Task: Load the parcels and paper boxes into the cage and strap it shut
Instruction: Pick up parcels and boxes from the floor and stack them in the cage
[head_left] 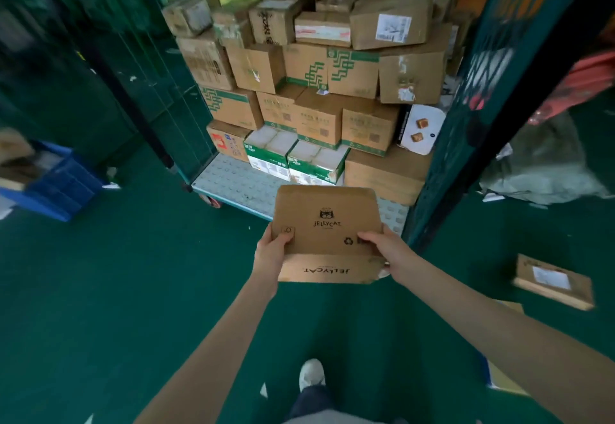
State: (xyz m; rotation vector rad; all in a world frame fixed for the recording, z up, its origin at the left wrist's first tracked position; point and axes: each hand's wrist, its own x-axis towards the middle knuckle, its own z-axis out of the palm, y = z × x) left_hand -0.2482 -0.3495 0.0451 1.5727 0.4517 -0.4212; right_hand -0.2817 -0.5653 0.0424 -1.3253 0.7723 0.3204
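I hold a flat brown cardboard box [327,224] printed with a cat logo, level in front of me. My left hand [271,252] grips its near left corner, thumb on top. My right hand [386,250] grips its near right corner the same way. The box hangs just before the open front of the green mesh cage [492,91]. The cage's grey studded floor [233,180] shows in front of a tall stack of cardboard parcels [319,71] that fills the cage behind it.
The cage's left mesh door [143,67] stands swung open. A blue plastic crate [56,180] sits on the green floor at left. A brown parcel with a white label [554,280] lies on the floor at right. Grey and pink sacks [549,164] lie beyond the right side.
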